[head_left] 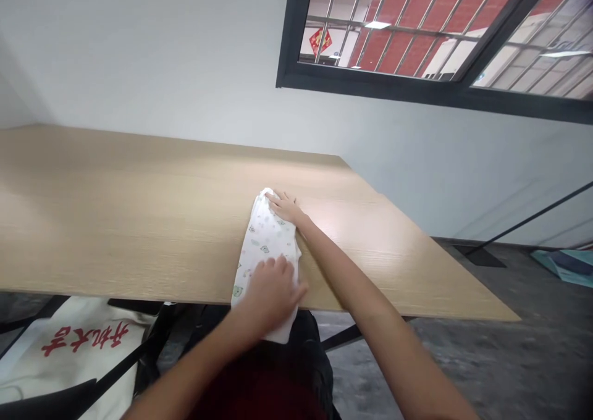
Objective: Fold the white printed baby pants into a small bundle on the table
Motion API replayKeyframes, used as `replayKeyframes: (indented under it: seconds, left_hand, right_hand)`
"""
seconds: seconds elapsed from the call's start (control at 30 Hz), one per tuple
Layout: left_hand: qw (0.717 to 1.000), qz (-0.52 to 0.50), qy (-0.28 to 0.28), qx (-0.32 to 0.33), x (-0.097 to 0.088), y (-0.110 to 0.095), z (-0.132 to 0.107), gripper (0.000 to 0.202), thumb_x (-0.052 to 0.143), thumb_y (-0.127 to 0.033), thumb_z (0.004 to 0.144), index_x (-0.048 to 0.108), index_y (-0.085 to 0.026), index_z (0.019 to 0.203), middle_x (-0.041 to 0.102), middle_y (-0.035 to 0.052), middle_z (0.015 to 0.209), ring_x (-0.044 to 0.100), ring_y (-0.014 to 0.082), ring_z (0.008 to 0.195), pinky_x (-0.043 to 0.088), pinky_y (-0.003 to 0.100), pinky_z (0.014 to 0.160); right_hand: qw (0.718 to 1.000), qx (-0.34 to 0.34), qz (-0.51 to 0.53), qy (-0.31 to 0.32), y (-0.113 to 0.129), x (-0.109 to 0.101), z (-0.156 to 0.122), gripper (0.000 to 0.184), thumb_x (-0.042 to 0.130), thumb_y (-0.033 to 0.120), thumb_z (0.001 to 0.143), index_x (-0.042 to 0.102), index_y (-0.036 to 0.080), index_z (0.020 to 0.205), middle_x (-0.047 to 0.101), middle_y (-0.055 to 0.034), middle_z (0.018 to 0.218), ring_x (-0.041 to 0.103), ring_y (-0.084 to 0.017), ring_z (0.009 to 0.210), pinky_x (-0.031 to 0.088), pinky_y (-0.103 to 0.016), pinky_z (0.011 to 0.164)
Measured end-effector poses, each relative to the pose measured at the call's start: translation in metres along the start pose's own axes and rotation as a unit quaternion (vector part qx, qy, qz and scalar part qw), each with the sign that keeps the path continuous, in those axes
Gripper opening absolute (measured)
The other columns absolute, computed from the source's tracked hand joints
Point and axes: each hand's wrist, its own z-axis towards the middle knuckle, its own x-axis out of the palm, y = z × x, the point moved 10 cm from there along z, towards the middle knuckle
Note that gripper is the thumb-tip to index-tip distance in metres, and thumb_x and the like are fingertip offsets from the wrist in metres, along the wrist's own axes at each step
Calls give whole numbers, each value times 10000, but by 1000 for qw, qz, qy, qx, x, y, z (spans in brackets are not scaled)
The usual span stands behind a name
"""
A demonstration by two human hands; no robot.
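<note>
The left hand (271, 296) lies open on a white printed cloth (267, 247), gripping nothing. The right hand (286, 207) presses flat on the far end, holding it smooth on the bench (139, 216).

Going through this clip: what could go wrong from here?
The white cloth with small coloured prints hangs past the near edge of the light wood tabletop, so it might slide off if the left hand lifts. With only that hand and the right hand pressing on it, its folds could also shift or come loose.
</note>
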Motion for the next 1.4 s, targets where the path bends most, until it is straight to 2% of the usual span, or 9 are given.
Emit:
replayKeyframes:
  seconds: [0.17, 0.33, 0.4, 0.5, 0.67, 0.87, 0.97, 1.23, 1.4]
  left_hand:
    - [995, -86, 29, 34, 5, 6, -79, 546, 566, -307, 796, 398, -244, 1311, 494, 61, 1282, 440, 261, 1158, 360, 463, 998]
    - [996, 69, -45, 39, 1, 72, -97, 852, 461, 10, 669, 247, -408, 1380, 251, -34, 1473, 182, 315, 1345, 141, 619, 1051]
    - [989, 98, -92, 70, 2, 74, -92, 799, 436, 24, 709, 279, -393, 1373, 299, -25, 1454, 212, 291, 1337, 169, 580, 1062]
    - [965, 56, -203, 156, -12, 53, -89, 467, 484, -79, 812, 509, -315, 1214, 546, 15, 1248, 373, 249, 1242, 274, 480, 1042]
    - [939, -169, -218, 207, -36, 31, -92, 100, 498, -208, 859, 537, -174, 774, 582, -15, 639, 525, 98, 626, 447, 267, 781]
    - [937, -317, -100, 110, -50, 15, -118, 262, 524, -327, 843, 503, -157, 645, 497, -18, 573, 449, 78, 534, 346, 172, 494]
    - [938, -339, -66, -23, -58, 38, -98, 304, 505, -386, 839, 544, -156, 643, 517, -18, 579, 463, 92, 540, 352, 182, 495]
    - [961, -152, -153, -174, -84, 128, 34, 372, 393, -357, 861, 598, -77, 994, 622, 128, 1015, 573, 246, 949, 447, 340, 799]
    - [988, -117, -43, 87, -41, 75, 54, 422, 227, -317, 945, 410, -216, 1311, 450, 40, 1359, 382, 150, 1259, 224, 358, 1081]
  right_hand:
    - [996, -44, -77, -6, 19, -14, -33, 487, 173, 366, 906, 317, 284, 1364, 60, -64, 1479, 62, -323, 1370, 145, -626, 1041]
    - [969, -237, -45, 49, 70, 4, -165, 660, 400, 652, 772, 329, 330, 1344, 205, -71, 1434, 205, -291, 1329, 264, -548, 1049]
    - [944, -320, -87, -3, 88, 15, -215, 858, 537, 641, 681, 239, 268, 1393, 274, -100, 1403, 252, -322, 1284, 202, -629, 1032]
    - [908, -353, -141, -176, 96, 13, -247, 595, 527, 269, 747, 371, 160, 1311, 463, -109, 1247, 378, -271, 1156, 280, -561, 1013]
    - [911, -350, 55, -213, 93, -9, -246, 193, 445, 121, 743, 525, 138, 918, 570, -34, 765, 480, -102, 713, 402, -220, 639]
    - [915, -165, 361, 72, 105, -6, -276, 113, 541, 250, 760, 509, 141, 760, 545, 20, 661, 435, -22, 577, 322, -117, 521]
    - [909, -71, 405, 66, 90, -18, -255, 180, 533, 315, 762, 527, 137, 787, 570, -4, 730, 472, -47, 643, 360, -133, 558]
    - [960, 22, 258, -107, 32, -53, -108, 413, 463, 282, 799, 466, 89, 1165, 506, -126, 1164, 503, -181, 1005, 424, -285, 823]
    - [975, -156, 38, -151, 86, -27, -163, 285, 338, 236, 858, 550, 134, 1019, 555, -94, 1023, 479, -184, 969, 379, -341, 858]
